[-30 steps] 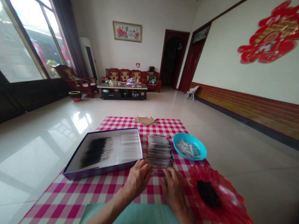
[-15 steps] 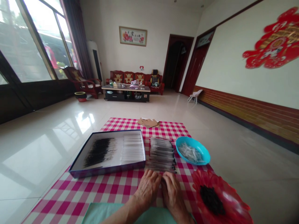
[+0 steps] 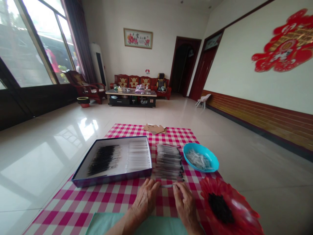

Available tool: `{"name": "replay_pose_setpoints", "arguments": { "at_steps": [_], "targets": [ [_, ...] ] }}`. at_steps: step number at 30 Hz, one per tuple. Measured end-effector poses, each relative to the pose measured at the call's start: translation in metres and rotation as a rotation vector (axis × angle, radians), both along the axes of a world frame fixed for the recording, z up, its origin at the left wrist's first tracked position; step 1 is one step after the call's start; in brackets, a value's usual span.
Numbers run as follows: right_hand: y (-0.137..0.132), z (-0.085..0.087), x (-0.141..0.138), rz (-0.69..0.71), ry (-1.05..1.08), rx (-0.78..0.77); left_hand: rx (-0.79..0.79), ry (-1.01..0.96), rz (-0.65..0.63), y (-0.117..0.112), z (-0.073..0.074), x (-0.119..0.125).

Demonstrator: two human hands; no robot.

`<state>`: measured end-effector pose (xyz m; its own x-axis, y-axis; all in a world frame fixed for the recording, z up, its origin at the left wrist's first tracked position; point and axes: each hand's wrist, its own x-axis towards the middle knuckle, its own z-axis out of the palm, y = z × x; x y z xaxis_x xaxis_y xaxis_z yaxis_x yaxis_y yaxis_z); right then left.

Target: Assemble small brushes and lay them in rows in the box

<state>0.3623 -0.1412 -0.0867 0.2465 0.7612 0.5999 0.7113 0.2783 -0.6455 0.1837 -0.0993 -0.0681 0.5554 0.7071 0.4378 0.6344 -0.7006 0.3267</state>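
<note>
on the pink-and-white checked cloth (image 3: 97, 209) spread over the tiled floor (image 3: 49, 156), my hands sit low and close together. my right hand (image 3: 186, 205) pinches one end of a slim clear tube (image 3: 167, 185), which lies crosswise just in front of a stack. my left hand (image 3: 146, 199) is right beside it, fingers curled toward the tube; i cannot tell whether they grip it or only come near.

the stack of clear tubes (image 3: 168, 162) with dark tips lies just ahead of my hands, the tubes side by side. to its left is a shallow dark-rimmed box (image 3: 112, 181) holding rows of tubes, black bristles in the left rows and clear ends in the right. to the right, a blue bowl (image 3: 210, 163) holds small clear pieces (image 3: 198, 160), and nearer me a red flower-shaped plate (image 3: 244, 215) carries a heap of dark fibres (image 3: 220, 208). cardboard scraps (image 3: 155, 129) lie at the far edge of the checked cloth, and a pale green cloth (image 3: 137, 225) lies at the near edge.
</note>
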Motion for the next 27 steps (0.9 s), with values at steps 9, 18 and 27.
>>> {"name": "replay_pose_setpoints", "arguments": {
  "at_steps": [9,18,27],
  "targets": [
    [-0.005,0.009,-0.012,0.051,0.078,-0.109,0.081,0.001,0.002,-0.013,-0.002,0.023],
    [-0.004,0.009,-0.01,0.163,0.158,-0.122,0.066,0.031,0.032,-0.013,-0.011,0.016],
    [-0.007,0.016,-0.003,0.295,0.352,-0.283,0.043,0.008,0.023,-0.01,-0.014,0.016]
  ]
}}
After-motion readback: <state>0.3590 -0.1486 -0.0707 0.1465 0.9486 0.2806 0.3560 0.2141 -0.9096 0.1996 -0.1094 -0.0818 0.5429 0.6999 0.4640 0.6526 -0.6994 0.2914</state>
